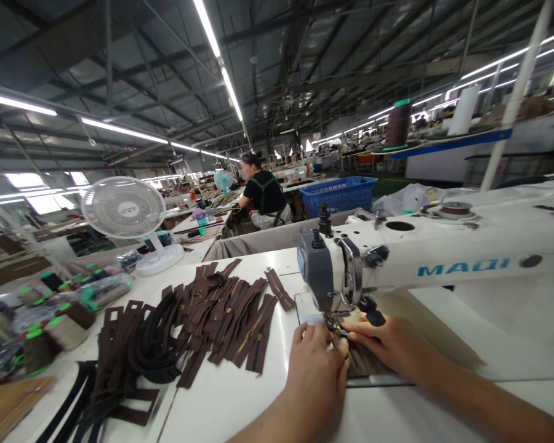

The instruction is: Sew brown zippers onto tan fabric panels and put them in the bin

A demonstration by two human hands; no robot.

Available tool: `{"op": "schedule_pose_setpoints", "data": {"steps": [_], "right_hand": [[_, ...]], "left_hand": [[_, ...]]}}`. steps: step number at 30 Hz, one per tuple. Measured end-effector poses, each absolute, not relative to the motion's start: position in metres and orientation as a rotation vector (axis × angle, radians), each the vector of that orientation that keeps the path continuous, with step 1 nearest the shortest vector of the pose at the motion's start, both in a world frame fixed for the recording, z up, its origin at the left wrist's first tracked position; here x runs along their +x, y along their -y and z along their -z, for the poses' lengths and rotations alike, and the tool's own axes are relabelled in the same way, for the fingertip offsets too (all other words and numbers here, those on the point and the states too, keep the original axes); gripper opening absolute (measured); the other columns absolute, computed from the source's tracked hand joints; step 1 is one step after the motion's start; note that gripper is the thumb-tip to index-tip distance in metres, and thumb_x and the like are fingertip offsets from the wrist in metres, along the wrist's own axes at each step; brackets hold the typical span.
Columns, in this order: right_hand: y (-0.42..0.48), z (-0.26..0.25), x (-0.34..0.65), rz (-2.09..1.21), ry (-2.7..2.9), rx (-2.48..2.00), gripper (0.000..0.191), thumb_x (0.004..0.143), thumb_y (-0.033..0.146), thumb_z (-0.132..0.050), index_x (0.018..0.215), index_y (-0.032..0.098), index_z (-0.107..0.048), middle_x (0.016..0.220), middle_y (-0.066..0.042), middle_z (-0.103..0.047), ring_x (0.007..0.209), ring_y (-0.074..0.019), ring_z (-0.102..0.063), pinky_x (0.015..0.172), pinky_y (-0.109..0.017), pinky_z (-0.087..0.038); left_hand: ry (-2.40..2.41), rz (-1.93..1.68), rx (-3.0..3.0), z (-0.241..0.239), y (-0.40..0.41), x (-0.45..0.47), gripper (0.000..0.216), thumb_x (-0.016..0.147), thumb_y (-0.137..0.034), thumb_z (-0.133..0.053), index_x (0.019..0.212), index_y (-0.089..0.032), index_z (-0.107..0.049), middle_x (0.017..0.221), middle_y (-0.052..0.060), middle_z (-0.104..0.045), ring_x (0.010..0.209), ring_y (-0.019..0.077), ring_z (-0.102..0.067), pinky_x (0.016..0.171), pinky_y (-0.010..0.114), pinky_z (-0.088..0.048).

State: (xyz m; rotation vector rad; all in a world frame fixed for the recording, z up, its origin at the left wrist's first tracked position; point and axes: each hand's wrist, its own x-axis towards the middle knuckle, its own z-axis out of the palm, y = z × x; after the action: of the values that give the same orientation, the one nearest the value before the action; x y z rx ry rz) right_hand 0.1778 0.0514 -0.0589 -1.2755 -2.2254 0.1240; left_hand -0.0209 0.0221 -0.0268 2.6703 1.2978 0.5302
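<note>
Under the needle area of the white sewing machine [346, 271] lies a dark brown strip piece [357, 363], partly covered by my hands. My left hand [311, 372] is closed on its left side, fingers bent and their tips beside the presser foot. From the right, my right hand [394, 344] presses the same piece close to the foot, thumb and fingertips together. Shiny metal shows between the hands; I cannot tell whether it is the foot or zipper teeth. Left of my hands, a pile of brown zipper pieces [231, 314] is spread over the white table [212, 406].
Black curved strips [154, 344] and brown frame-shaped pieces [113, 344] lie at the left. Thread spools [67, 332] and a white fan [124, 209] stand beyond. A blue crate [337, 195] and a seated co-worker [265, 194] are behind the machine.
</note>
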Motion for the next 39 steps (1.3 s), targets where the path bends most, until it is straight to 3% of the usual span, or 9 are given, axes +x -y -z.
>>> {"op": "schedule_pose_setpoints", "data": {"steps": [7, 14, 20, 28, 32, 36, 39], "right_hand": [[-0.053, 0.063, 0.178, -0.088, 2.244, -1.286, 0.027, 0.09, 0.029, -0.047, 0.09, 0.025, -0.073, 0.094, -0.006, -0.071, 0.08, -0.0227, -0.067, 0.07, -0.032, -0.051], [-0.057, 0.075, 0.173, 0.046, 2.161, -1.413, 0.03, 0.092, 0.032, -0.043, 0.096, 0.025, -0.072, 0.09, -0.006, -0.071, 0.075, -0.0233, -0.067, 0.066, -0.032, -0.05], [-0.075, 0.082, 0.169, 0.156, 2.078, -1.497, 0.037, 0.091, 0.035, -0.041, 0.073, 0.02, -0.07, 0.07, -0.009, -0.068, 0.063, -0.0253, -0.064, 0.054, -0.032, -0.043], [-0.079, 0.071, 0.171, 0.103, 2.051, -1.467, 0.031, 0.088, 0.036, -0.047, 0.071, 0.02, -0.068, 0.067, -0.007, -0.068, 0.061, -0.0219, -0.064, 0.054, -0.03, -0.047], [-0.045, 0.063, 0.179, 0.016, 2.085, -1.372, 0.027, 0.083, 0.04, -0.06, 0.097, 0.02, -0.071, 0.092, -0.011, -0.07, 0.082, -0.0252, -0.067, 0.067, -0.033, -0.055], [-0.015, 0.065, 0.179, -0.258, 2.255, -1.135, 0.033, 0.087, 0.021, -0.048, 0.112, 0.023, -0.068, 0.123, -0.009, -0.062, 0.11, -0.0232, -0.06, 0.093, -0.035, -0.05], [-0.008, 0.065, 0.174, -0.366, 2.303, -1.165, 0.033, 0.09, 0.023, -0.045, 0.114, 0.022, -0.068, 0.13, -0.009, -0.056, 0.114, -0.0237, -0.057, 0.096, -0.036, -0.048]], "left_hand": [[-1.283, -0.53, 2.674, 0.028, -0.024, -0.021, 0.023, 0.088, -0.021, -0.054, 0.108, -0.024, -0.064, 0.106, 0.007, -0.059, 0.102, 0.024, -0.052, 0.103, 0.047, -0.034], [-1.295, -0.525, 2.707, 0.032, -0.025, -0.021, 0.022, 0.089, -0.022, -0.054, 0.108, -0.024, -0.064, 0.106, 0.007, -0.06, 0.101, 0.0231, -0.053, 0.105, 0.046, -0.034], [-1.287, -0.526, 2.726, 0.031, -0.024, -0.02, 0.025, 0.088, -0.02, -0.053, 0.111, -0.022, -0.064, 0.107, 0.008, -0.059, 0.1, 0.0233, -0.054, 0.103, 0.046, -0.036], [-1.301, -0.569, 2.686, 0.029, -0.021, -0.021, 0.018, 0.087, -0.021, -0.057, 0.103, -0.024, -0.065, 0.104, 0.006, -0.059, 0.099, 0.0231, -0.054, 0.1, 0.044, -0.039], [-1.402, -0.717, 2.572, 0.035, -0.017, -0.023, 0.024, 0.08, -0.021, -0.067, 0.104, -0.019, -0.063, 0.108, 0.007, -0.06, 0.102, 0.0254, -0.053, 0.096, 0.044, -0.042], [-1.381, -0.832, 2.598, 0.043, -0.015, -0.022, 0.001, 0.083, -0.017, -0.065, 0.085, -0.017, -0.065, 0.097, 0.004, -0.066, 0.095, 0.0224, -0.06, 0.101, 0.046, -0.038], [-1.304, -0.862, 2.656, 0.046, -0.016, -0.021, 0.01, 0.085, -0.014, -0.062, 0.076, -0.017, -0.065, 0.093, 0.002, -0.068, 0.091, 0.0195, -0.063, 0.104, 0.045, -0.036]]}}
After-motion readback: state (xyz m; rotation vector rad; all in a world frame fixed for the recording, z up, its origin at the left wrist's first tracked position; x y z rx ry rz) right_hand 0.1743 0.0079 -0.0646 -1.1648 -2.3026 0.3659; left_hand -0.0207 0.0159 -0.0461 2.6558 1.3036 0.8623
